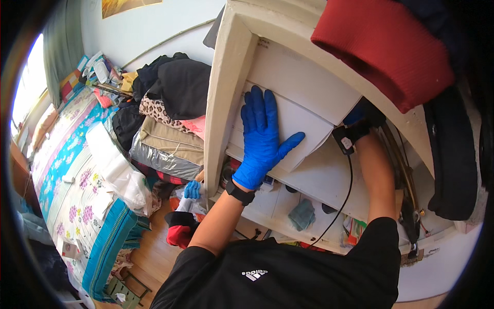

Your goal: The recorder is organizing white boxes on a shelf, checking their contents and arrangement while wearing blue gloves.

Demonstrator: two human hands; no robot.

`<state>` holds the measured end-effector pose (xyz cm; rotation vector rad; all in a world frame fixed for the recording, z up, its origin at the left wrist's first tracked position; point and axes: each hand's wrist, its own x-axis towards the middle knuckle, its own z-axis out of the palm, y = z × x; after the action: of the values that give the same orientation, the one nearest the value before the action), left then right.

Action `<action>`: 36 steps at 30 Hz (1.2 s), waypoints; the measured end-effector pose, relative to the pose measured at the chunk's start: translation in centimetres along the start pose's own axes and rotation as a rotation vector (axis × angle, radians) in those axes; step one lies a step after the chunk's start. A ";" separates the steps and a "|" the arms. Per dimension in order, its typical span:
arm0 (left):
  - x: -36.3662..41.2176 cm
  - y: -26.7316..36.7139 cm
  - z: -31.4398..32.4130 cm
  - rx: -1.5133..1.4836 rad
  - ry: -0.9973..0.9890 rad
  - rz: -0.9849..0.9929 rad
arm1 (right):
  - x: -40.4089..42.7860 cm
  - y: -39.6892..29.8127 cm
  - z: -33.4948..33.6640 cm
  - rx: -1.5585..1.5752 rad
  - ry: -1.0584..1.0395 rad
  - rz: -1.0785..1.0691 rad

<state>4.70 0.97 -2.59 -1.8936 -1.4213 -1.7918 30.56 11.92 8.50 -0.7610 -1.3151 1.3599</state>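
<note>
My left hand (259,133), in a blue disposable glove, lies with fingers stretched and thumb apart against a white cardboard box (305,112). The box fills a compartment of a cream-painted wooden shelf unit (220,96), and a lower panel or flap of it stands slightly away at its corner. My right hand (353,116), also in a blue glove, reaches to the right side of the box. Its fingers are hidden behind the box corner and the shelf frame, so its grip is not visible. A black cabled device (342,140) is strapped at my right wrist.
A red ribbed cloth (386,50) hangs over the frame at upper right, with a black garment (451,154) below. Lower shelves hold a grey-green cloth (301,215) and small items. Folded bedding and clothes (173,135) are stacked at left, beside a flowered bed (77,185).
</note>
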 end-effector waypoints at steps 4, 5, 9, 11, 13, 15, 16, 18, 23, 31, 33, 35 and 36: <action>-0.4 -0.5 0.5 0.030 0.046 0.060 | 0.1 0.4 -0.3 0.008 0.011 -0.011; -0.5 -0.7 0.6 0.044 0.066 0.087 | 0.2 0.5 -0.4 0.014 0.011 -0.018; -0.7 -0.7 0.6 0.035 0.088 0.084 | 1.2 1.1 -0.6 0.028 0.006 -0.032; -0.9 -0.9 0.7 0.049 0.226 0.151 | 1.9 1.4 -0.5 0.034 -0.007 -0.047; -0.1 0.0 0.0 0.091 0.170 0.181 | 1.5 1.1 -1.1 0.050 0.007 -0.081; 0.6 0.4 -0.5 0.143 0.116 0.205 | 1.8 1.0 -1.1 0.064 0.017 -0.101; 0.8 0.3 -0.7 0.136 0.087 0.193 | 1.7 1.1 -0.9 0.074 0.021 -0.105; 1.0 0.1 -0.8 0.134 0.058 0.179 | 0.9 1.9 -0.4 0.103 0.030 -0.108; 1.2 -0.2 -1.1 0.120 0.042 0.165 | 0.2 4.9 2.2 0.169 0.055 -0.134; 1.8 0.8 -1.8 0.114 -0.009 0.181 | 6.1 9.7 -4.6 0.175 -0.219 -0.186; 1.8 0.3 -2.1 0.141 -0.038 0.173 | 6.0 9.2 -2.0 0.130 -0.095 -0.196; 1.8 0.2 -1.9 0.130 -0.056 0.180 | 4.3 7.6 0.6 0.092 0.019 -0.207; 1.9 0.2 -2.0 0.127 -0.063 0.178 | 3.6 6.9 1.4 0.079 0.057 -0.208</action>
<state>3.14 0.47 -0.40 -1.9582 -1.3053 -1.5384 26.66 15.95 2.99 -0.5874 -1.2516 1.2079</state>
